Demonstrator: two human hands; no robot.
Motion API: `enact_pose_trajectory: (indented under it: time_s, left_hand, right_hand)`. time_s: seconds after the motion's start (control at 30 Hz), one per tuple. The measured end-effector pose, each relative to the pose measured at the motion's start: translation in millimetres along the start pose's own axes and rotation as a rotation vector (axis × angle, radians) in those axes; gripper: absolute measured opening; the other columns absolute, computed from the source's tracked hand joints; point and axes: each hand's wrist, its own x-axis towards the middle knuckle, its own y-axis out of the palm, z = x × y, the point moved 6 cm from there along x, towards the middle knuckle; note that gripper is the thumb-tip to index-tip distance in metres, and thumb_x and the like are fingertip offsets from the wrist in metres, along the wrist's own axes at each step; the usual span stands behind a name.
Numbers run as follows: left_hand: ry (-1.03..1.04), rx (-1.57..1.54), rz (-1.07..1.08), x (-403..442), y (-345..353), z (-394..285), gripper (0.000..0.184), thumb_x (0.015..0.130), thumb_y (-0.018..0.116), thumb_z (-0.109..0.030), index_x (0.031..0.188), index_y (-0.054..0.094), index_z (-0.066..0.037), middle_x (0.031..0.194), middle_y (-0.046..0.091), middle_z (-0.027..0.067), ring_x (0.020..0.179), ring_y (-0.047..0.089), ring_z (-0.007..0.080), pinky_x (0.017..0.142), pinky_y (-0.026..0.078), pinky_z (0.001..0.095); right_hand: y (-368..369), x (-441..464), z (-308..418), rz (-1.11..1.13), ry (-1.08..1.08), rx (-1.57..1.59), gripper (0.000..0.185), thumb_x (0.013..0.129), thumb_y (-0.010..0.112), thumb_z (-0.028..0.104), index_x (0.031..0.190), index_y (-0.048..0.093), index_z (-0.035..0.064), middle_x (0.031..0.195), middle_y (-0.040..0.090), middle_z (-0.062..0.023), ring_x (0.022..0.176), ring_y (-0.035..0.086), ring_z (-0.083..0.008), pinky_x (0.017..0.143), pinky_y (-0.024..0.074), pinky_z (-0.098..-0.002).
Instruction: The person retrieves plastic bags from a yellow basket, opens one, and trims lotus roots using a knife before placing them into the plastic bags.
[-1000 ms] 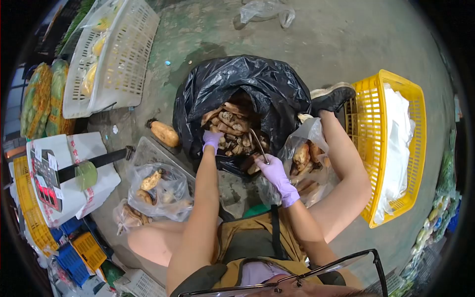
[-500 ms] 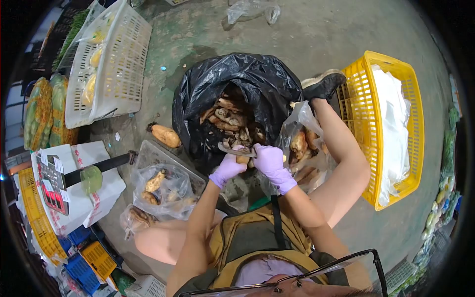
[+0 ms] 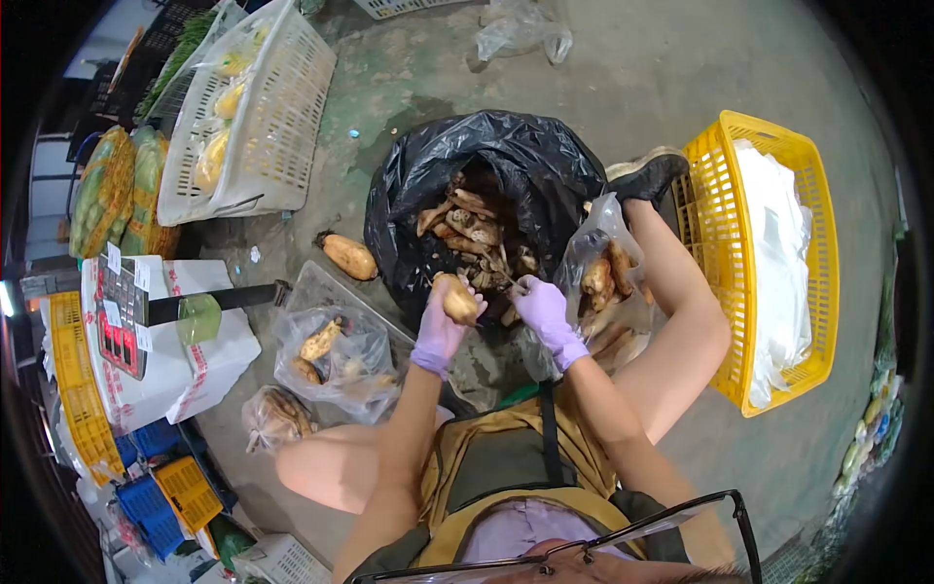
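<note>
L hand (image 3: pixel 443 319) is half closed, fingers & thumb curled round a root (image 3: pixel 457 300), a stubby tan one, like lotus root. R hand (image 3: pixel 542 310) is nearly closed, pinching a thin tool (image 3: pixel 511 280); its far end is hard to make out vs the dark bg. Hands are apart, approx level, at the near side of the black bag (image 3: pixel 389 200), L hand just beside its rim.

Root's long axis runs on a slant: far end up & to the person's left, twd the bag; near end down & to the right, twd the gap btwn the hands. Can't tell how far it tilts off level.

Black bag sits wide open on the floor (image 3: pixel 623 68), w/ brown pcs (image 3: pixel 472 226) heaped inside. Lone root (image 3: pixel 350 257) lies on the floor to the bag's left, dark end pointing away & left. Nr it, a grey tray (image 3: pixel 313 284), partly under a clear bag (image 3: pixel 336 362) w/ more roots; small bag (image 3: pixel 277 419) by the left knee. Another clear bag, the right bag (image 3: pixel 608 273), also w/ roots, is btwn the black bag & the right leg.

Floor's grey-green concrete, stained, w/ a darker patch behind the black bag & crumpled plastic (image 3: pixel 523 34) farther off. Yellow crate (image 3: pixel 825 282) w/ white plastic on the right; on the left, white crate (image 3: pixel 282 127), net sacks (image 3: pixel 102 190), white box (image 3: pixel 219 365).
</note>
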Motion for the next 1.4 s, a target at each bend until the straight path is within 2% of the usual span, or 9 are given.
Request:
enact_pose_trajectory:
  time_s: [0.17, 0.43, 0.7, 0.93, 0.97, 1.07, 1.13, 1.27, 1.4]
  left_hand:
    - [0.046, -0.187, -0.127, 9.9, -11.3, 25.9, 0.04, 0.088, 0.051, -0.047, 0.105, 0.053, -0.01, 0.1, 0.057, 0.0067, 0.09, 0.057, 0.0216, 0.077, 0.05, 0.0339]
    - [0.15, -0.331, -0.272, -10.6, -0.5, 45.5, 0.038, 0.088, 0.054, -0.042, 0.101, 0.054, -0.007, 0.096, 0.059, 0.0072, 0.088, 0.058, 0.0219, 0.08, 0.05, 0.0348]
    - [0.204, -0.296, -0.242, -39.2, -3.6, 37.5, 0.029, 0.083, 0.058, -0.039, 0.089, 0.054, -0.011, 0.081, 0.06, 0.0057, 0.076, 0.059, 0.0218, 0.066, 0.051, 0.0313]
    - [0.197, -0.456, -0.141, -22.4, -43.3, 0.2, 0.021, 0.082, 0.063, -0.026, 0.093, 0.057, -0.009, 0.081, 0.059, 0.0077, 0.075, 0.059, 0.0203, 0.069, 0.053, 0.0347]
    - [0.313, -0.413, -0.168, -18.9, -64.8, -20.8, 0.025, 0.081, 0.064, -0.025, 0.095, 0.055, -0.006, 0.084, 0.059, 0.0087, 0.076, 0.059, 0.0204, 0.069, 0.052, 0.0346]
    - [0.844, 0.487, -1.037, -50.3, -169.2, -121.4, 0.038, 0.081, 0.068, -0.023, 0.102, 0.049, 0.003, 0.093, 0.057, 0.0119, 0.08, 0.058, 0.0207, 0.069, 0.049, 0.0343]
    - [1.132, 0.51, -1.058, -80.0, -186.7, -159.8, 0.043, 0.078, 0.069, -0.022, 0.103, 0.048, 0.006, 0.094, 0.057, 0.0149, 0.079, 0.057, 0.0233, 0.07, 0.049, 0.0377]
    - [0.899, 1.519, -1.542, -88.4, -195.0, -182.6, 0.036, 0.071, 0.066, -0.012, 0.099, 0.052, 0.007, 0.094, 0.058, 0.0184, 0.078, 0.054, 0.0258, 0.075, 0.046, 0.0372]
    - [1.193, 1.219, -0.837, -39.7, -125.5, -145.4, 0.032, 0.073, 0.062, -0.005, 0.104, 0.056, 0.003, 0.095, 0.058, 0.0148, 0.09, 0.056, 0.0219, 0.082, 0.044, 0.034]
  right_hand:
    - [-4.9, -39.4, 40.1, -0.206, -0.355, -0.062, 0.009, 0.077, 0.06, 0.02, 0.081, 0.061, 0.0112, 0.06, 0.059, -0.0131, 0.055, 0.06, -0.0305, 0.051, 0.0471, -0.0413]
    - [-10.2, -44.6, 55.5, -0.33, -0.567, -0.215, 0.034, 0.066, 0.066, 0.016, 0.099, 0.06, 0.0122, 0.06, 0.055, -0.0056, 0.054, 0.056, -0.0246, 0.05, 0.0437, -0.0369]
    - [45.5, 3.7, -73.9, 0.202, 0.077, -0.292, 0.025, 0.079, 0.055, 0.023, 0.1, 0.061, 0.0103, 0.077, 0.064, -0.0199, 0.078, 0.064, -0.0338, 0.066, 0.0488, -0.0469]
    - [35.4, 0.2, -24.5, 0.193, 0.061, -0.137, 0.023, 0.078, 0.056, 0.028, 0.094, 0.064, 0.0132, 0.082, 0.065, -0.0187, 0.08, 0.063, -0.0352, 0.071, 0.0497, -0.0443]
    - [35.1, -2.2, -27.8, 0.19, 0.07, -0.119, 0.023, 0.078, 0.056, 0.029, 0.094, 0.064, 0.0131, 0.082, 0.065, -0.0183, 0.08, 0.063, -0.035, 0.071, 0.0496, -0.0443]
    - [24.7, 1.7, -41.6, 0.185, 0.105, -0.068, 0.027, 0.079, 0.057, 0.031, 0.097, 0.065, 0.0136, 0.084, 0.066, -0.0169, 0.081, 0.063, -0.0348, 0.073, 0.0493, -0.0437]
    - [20.2, 4.6, -44.5, 0.156, 0.141, -0.022, 0.029, 0.08, 0.057, 0.033, 0.1, 0.065, 0.0142, 0.086, 0.066, -0.0172, 0.083, 0.063, -0.0346, 0.074, 0.0491, -0.0431]
    - [16.9, 11.2, -35.5, 0.198, 0.188, 0.083, 0.035, 0.081, 0.057, 0.039, 0.105, 0.064, 0.0149, 0.089, 0.066, -0.017, 0.086, 0.063, -0.0341, 0.076, 0.0487, -0.0417]
    - [10.0, 10.4, -27.9, 0.151, 0.191, 0.099, 0.037, 0.08, 0.058, 0.043, 0.104, 0.064, 0.014, 0.089, 0.066, -0.0173, 0.088, 0.062, -0.0338, 0.077, 0.0486, -0.0408]
